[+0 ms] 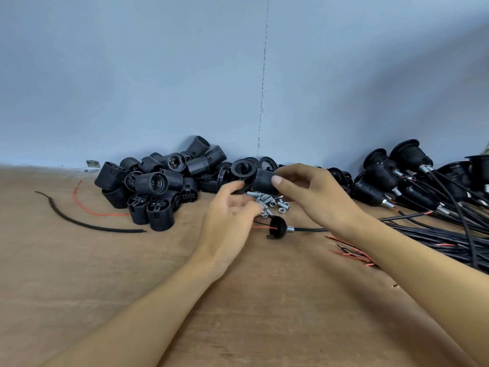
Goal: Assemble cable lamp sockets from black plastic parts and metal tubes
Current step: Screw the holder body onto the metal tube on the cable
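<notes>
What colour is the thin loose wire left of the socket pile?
The wire is red; head view.

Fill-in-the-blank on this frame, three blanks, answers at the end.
1. The right hand holds a threaded socket coloured ____.
2. The thin loose wire on the table is ____.
3. The finished sockets with cables are piled on the person's ____ side.
Answers: black; red; right.

You have one wide-angle view, worn on your head. It faces forward and down across the table (79, 287) to the wall (132, 75), close enough that your left hand (227, 226) and right hand (315, 200) fill mid-frame.
</notes>
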Action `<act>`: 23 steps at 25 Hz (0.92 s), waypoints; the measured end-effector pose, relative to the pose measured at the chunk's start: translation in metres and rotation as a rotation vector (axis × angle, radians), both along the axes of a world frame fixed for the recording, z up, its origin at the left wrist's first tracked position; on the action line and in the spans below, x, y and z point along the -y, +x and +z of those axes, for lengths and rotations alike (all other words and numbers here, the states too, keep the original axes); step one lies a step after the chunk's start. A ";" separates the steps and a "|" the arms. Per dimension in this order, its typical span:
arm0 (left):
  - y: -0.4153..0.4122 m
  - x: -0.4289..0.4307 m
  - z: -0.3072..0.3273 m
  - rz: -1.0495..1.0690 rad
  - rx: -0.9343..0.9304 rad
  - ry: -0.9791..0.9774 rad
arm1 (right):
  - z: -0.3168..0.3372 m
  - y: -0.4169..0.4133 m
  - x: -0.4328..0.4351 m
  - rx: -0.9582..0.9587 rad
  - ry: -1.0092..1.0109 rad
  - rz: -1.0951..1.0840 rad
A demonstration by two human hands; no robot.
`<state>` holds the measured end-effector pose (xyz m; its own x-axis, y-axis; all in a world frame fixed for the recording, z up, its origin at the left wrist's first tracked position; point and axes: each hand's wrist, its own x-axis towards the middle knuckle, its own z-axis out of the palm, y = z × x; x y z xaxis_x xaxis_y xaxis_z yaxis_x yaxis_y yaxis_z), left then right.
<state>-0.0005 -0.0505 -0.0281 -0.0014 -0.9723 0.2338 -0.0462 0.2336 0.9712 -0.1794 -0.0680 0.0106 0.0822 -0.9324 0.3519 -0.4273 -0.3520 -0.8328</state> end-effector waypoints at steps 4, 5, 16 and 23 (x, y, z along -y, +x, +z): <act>0.001 -0.004 0.002 -0.046 -0.031 -0.079 | -0.006 0.005 -0.015 -0.067 -0.004 0.072; 0.001 -0.003 0.001 -0.010 -0.011 -0.080 | -0.009 0.006 -0.016 -0.095 0.010 0.072; 0.005 0.005 0.001 0.133 -0.363 0.036 | -0.013 0.002 -0.023 -0.740 -0.078 0.088; 0.004 -0.002 0.006 -0.018 -0.104 0.058 | 0.016 -0.015 -0.016 -0.832 -0.234 0.049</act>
